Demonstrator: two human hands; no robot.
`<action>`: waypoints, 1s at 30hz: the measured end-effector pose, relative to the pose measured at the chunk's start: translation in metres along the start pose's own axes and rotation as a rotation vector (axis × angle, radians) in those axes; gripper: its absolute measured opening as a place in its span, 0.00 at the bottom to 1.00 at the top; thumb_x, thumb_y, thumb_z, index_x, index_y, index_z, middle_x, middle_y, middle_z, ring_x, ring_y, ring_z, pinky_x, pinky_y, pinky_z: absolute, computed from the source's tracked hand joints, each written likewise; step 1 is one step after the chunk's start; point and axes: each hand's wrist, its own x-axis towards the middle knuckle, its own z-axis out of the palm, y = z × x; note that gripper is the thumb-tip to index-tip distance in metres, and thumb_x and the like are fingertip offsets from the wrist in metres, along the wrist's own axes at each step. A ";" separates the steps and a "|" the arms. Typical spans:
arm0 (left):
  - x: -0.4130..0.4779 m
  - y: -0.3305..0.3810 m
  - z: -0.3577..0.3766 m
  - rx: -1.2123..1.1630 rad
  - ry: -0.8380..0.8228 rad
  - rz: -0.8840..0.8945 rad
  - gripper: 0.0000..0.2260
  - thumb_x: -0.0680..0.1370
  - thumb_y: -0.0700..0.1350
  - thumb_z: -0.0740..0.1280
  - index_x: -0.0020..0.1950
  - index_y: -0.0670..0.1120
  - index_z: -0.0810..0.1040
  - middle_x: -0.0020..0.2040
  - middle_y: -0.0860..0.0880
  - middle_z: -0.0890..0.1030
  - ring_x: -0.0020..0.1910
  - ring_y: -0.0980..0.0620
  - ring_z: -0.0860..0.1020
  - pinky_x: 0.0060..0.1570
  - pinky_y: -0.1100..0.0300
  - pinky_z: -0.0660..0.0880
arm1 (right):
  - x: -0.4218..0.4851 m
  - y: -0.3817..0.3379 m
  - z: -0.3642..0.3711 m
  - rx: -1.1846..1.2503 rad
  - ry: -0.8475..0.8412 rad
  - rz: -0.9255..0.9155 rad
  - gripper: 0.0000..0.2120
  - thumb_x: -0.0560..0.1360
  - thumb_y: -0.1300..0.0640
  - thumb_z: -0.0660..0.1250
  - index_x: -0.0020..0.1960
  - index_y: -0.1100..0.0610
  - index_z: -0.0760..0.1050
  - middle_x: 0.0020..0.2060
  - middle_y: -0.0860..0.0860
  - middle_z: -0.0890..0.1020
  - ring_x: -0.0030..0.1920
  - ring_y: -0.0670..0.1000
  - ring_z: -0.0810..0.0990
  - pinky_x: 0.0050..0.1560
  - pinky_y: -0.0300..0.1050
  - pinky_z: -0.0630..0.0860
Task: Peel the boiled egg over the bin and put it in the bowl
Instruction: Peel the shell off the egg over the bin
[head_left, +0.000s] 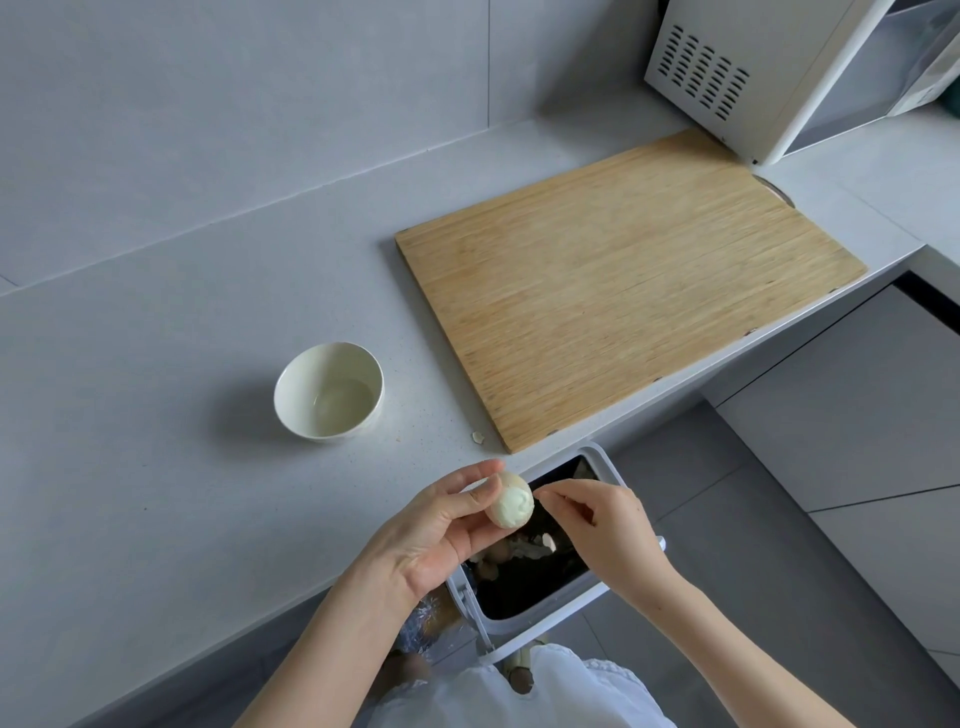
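Head cam, single view: left hand (431, 530) holds the pale, mostly peeled boiled egg (510, 500) w/ thumb and fingers (480, 472) curled round its left side, egg sitting above the near-left edge of the white rectangular plastic bin (540, 618), approx at the worktop edge. A patch of tan shell shows on the egg's top; rest of surface is bare white, slightly pitted. Right hand (605, 525) is just beside the egg on its right, thumb and index tip pressed together in a pinch right at the egg's edge; can't tell if there's a shell bit between them, too small. Bin is open, dark liner inside, w/ shell fragments (524, 548) lying in it. Small white round ceramic bowl (328, 391) stands upright on the light grey speckled worktop (156, 415), well apart to the left and further back from the hands, nothing solid in it, maybe a film of liquid at the bottom. One stray shell chip (477, 437) lies on the worktop just beside the near corner of the rectangular bamboo cutting board (623, 291). White microwave (727, 78) stands at the far right, touching or overhanging the board's far corner.
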 end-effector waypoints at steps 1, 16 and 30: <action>0.000 -0.001 0.000 0.005 -0.002 0.000 0.16 0.65 0.39 0.70 0.52 0.40 0.79 0.48 0.39 0.83 0.45 0.44 0.84 0.46 0.52 0.81 | 0.000 -0.003 -0.002 0.058 0.009 0.010 0.28 0.75 0.36 0.55 0.45 0.59 0.81 0.29 0.52 0.81 0.29 0.47 0.75 0.31 0.34 0.70; -0.006 0.001 0.001 0.291 0.019 0.028 0.17 0.66 0.43 0.72 0.52 0.39 0.82 0.46 0.43 0.84 0.44 0.48 0.83 0.43 0.57 0.80 | 0.007 -0.024 -0.010 0.131 -0.215 -0.127 0.14 0.76 0.48 0.61 0.57 0.53 0.77 0.36 0.52 0.83 0.30 0.46 0.80 0.31 0.34 0.74; -0.002 0.004 0.002 0.290 0.034 0.028 0.14 0.64 0.41 0.71 0.49 0.39 0.82 0.43 0.43 0.85 0.42 0.48 0.84 0.39 0.58 0.80 | 0.013 -0.018 -0.005 -0.092 -0.073 -0.396 0.18 0.77 0.52 0.53 0.52 0.62 0.77 0.36 0.52 0.82 0.33 0.40 0.71 0.35 0.29 0.69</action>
